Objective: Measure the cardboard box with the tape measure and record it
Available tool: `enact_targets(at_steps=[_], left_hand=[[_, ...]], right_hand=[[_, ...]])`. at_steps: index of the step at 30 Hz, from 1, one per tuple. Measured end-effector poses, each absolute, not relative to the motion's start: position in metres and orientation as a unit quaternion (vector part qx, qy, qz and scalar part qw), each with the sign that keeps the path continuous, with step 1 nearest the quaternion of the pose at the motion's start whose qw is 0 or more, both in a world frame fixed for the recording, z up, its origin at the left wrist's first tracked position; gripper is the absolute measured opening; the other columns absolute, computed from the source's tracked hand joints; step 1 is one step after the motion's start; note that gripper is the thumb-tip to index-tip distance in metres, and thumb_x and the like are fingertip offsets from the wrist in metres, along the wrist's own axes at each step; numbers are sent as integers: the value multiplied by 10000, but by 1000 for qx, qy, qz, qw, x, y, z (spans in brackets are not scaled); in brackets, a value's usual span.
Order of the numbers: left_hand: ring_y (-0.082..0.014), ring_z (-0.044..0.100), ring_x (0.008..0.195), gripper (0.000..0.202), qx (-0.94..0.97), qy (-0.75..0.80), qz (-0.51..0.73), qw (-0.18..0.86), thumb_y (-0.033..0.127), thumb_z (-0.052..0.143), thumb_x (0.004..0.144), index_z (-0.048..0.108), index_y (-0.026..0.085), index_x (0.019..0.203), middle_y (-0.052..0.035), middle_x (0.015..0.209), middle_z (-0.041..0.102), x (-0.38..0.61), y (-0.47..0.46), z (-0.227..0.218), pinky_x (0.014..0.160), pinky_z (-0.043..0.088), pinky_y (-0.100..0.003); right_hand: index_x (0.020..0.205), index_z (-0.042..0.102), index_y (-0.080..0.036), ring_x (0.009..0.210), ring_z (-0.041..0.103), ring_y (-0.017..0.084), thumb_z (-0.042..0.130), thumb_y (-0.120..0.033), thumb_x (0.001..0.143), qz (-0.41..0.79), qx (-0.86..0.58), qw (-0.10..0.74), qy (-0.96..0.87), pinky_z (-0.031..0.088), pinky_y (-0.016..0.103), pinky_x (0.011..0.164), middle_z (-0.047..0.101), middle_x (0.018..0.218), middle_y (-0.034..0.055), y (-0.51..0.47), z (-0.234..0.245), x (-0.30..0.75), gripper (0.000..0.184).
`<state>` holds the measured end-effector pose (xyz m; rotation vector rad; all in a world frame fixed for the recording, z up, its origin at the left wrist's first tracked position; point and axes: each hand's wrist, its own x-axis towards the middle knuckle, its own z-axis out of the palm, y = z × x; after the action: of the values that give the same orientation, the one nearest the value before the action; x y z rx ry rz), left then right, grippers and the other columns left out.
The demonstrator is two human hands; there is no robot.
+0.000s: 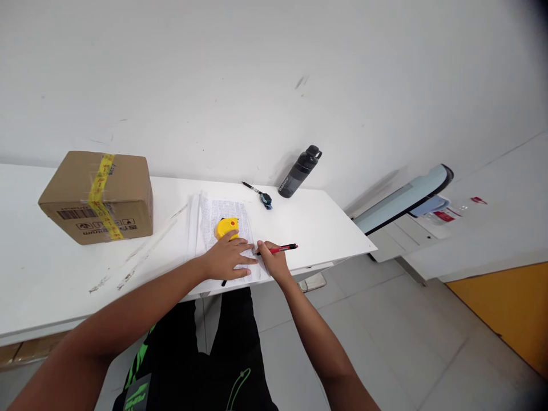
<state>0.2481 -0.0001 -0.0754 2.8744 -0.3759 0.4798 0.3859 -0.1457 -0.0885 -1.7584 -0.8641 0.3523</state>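
My right hand (pixel 274 261) grips a red pen (pixel 282 249) with a black end, its tip low over the right edge of a sheet of paper (pixel 233 208) covered in dense writing. Flat on that paper lies my left hand (pixel 229 260), fingers spread toward the pen. Just beyond its knuckles sits a yellow tape measure (pixel 226 227), touched by or very close to the fingers. A small black object (pixel 224 283) pokes out below the left palm at the table's front edge; most of it is hidden.
A taped cardboard box (pixel 115 197) stands on the white table (pixel 317 228) at left. Toward the wall are a dark water bottle (pixel 299 171), a black pen (pixel 251 187) and a watch-like item (pixel 266 199). Past the table's right end leans a pale blue board (pixel 398 200).
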Motion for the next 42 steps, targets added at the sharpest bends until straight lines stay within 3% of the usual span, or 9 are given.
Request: enact_targets(at_steps=[13,18,21,23,26,28,32,38,42], left_hand=[[-263,487,1276,349,975,-120,159,93,494,481,922,648,385,1209,-28,1361,580,247,0,-78,1140,155,-517],[-239,521,1247,289,963,-124,216,104,466,490,933,705,345,1084,0,1255,656,246,1,-81,1129,237,-477],[-263,443,1326,260,959,-61,263,92,423,505,930,698,323,1073,-9,1303,622,247,10,-78,1142,220,-507],[-330,353,1382,381,956,48,276,90,461,546,890,623,293,1223,-72,1412,527,247,20,-76,1135,181,-584],[-430,293,1386,807,937,215,239,133,647,606,753,439,205,1407,-188,1468,429,247,37,-75,1076,181,-671],[-428,368,1337,918,931,248,204,172,731,593,695,419,179,1408,-206,1400,498,246,45,-76,1062,181,-675],[-350,545,1164,736,931,225,217,187,703,618,685,548,207,1225,-126,1159,658,246,48,-75,1064,231,-607],[-319,596,1061,656,902,223,330,168,516,742,653,497,223,1187,-104,1164,622,248,46,-64,946,415,-480],[-310,592,1059,669,884,187,399,155,541,737,678,450,232,1198,-100,1154,602,244,46,-58,943,436,-482]], right_hand=[[559,581,-211,649,558,176,532,-477,817,141,-751,540,-354,429,298,667,600,594,10,-144,-90,386,373],[565,567,-215,638,537,176,528,-515,828,147,-750,535,-359,427,301,655,569,587,2,-143,-93,387,401],[662,609,-215,669,556,188,530,-540,830,120,-756,556,-324,443,311,672,599,647,11,-141,-96,389,374],[791,629,-211,737,577,196,557,-534,818,86,-748,582,-307,462,315,713,633,756,28,-139,-99,391,332],[958,618,-191,809,578,199,600,-494,782,23,-747,589,-306,479,327,764,634,915,65,-135,-107,394,350],[1057,608,-167,759,566,187,595,-458,768,2,-763,573,-299,490,333,738,623,971,87,-132,-110,395,410],[1249,562,-141,650,539,157,563,-430,769,37,-775,561,-289,498,322,655,639,1047,102,-128,-112,396,559],[1398,470,-174,567,496,124,557,-420,797,63,-756,576,-305,506,322,652,670,1190,109,-127,-102,392,655],[1271,611,-236,761,618,162,531,-389,843,94,-705,573,-407,512,335,784,698,1147,70,-130,-97,389,462]])
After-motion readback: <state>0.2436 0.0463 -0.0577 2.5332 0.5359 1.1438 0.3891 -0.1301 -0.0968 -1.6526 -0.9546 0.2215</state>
